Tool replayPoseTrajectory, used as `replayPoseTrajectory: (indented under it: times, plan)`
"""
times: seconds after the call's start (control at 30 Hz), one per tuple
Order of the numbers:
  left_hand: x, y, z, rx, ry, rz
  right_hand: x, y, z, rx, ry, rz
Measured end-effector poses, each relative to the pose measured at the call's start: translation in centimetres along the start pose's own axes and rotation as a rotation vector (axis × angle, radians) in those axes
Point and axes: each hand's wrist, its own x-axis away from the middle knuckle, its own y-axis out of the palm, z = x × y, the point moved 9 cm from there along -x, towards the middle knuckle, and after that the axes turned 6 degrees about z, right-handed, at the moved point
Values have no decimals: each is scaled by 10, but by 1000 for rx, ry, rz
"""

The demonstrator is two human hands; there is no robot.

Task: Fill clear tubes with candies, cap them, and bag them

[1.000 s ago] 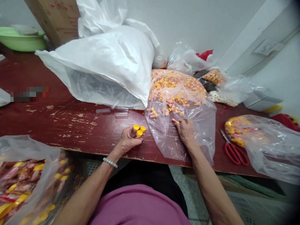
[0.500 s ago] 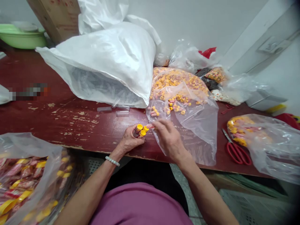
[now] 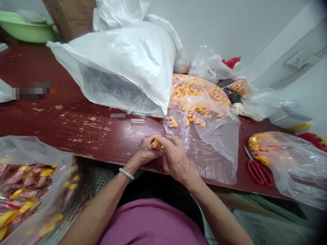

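Observation:
My left hand [image 3: 146, 150] is closed around a small bunch of clear tubes with yellow caps [image 3: 154, 144], held upright just above the table's front edge. My right hand [image 3: 176, 157] meets it from the right, its thumb and fingers curled and pressed against the yellow caps. The fingers hide most of the tubes and whatever else may be pinched there. Beyond the hands, a few loose clear tubes [image 3: 138, 121] lie by the mouth of a white sack [image 3: 133, 51] full of such tubes. To its right, an open plastic bag [image 3: 217, 143] spills yellow-capped, pink-wrapped pieces [image 3: 196, 119].
Red-handled scissors [image 3: 259, 170] lie on the worn red table [image 3: 84, 132] at the right, beside another clear bag of yellow-capped pieces [image 3: 263, 139]. At the lower left stands a large bag [image 3: 58, 170] of filled tubes. A green basin [image 3: 28, 30] sits at the far left.
My right hand has come left and down onto the bunch, bringing the pink-wrapped piece it held to the caps. That piece is now hidden. My left hand keeps its grip.

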Motion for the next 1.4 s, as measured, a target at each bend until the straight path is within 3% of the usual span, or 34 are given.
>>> replayPoseTrajectory:
  times: [0.13, 0.3, 0.53, 0.67, 0.9, 1.07, 1.23, 1.4]
  plan:
    - [0, -3, -2, 0, -27, 29, 5, 15, 3, -9, 47, -37]
    - [0, -1, 8, 109, -57, -21, 1, 0, 20, -145, 147, 20]
    - [-2, -5, 10, 102, -36, -25, 6, 17, 17, 121, 0, -94]
    - [-2, -7, 11, 111, -36, -10, 5, 24, 11, 113, -34, -122]
    - [8, 3, -3, 462, -293, -131, -1, 10, 16, -67, 45, -98]
    - [17, 7, 4, 710, -365, -122, 2, 28, 13, 14, 10, -205]
    - [27, 16, 8, 790, -443, -107, 3, 43, 16, 68, 15, -271]
    - [36, 24, 10, 825, -520, -110, 4, 37, 13, 20, 3, -201]
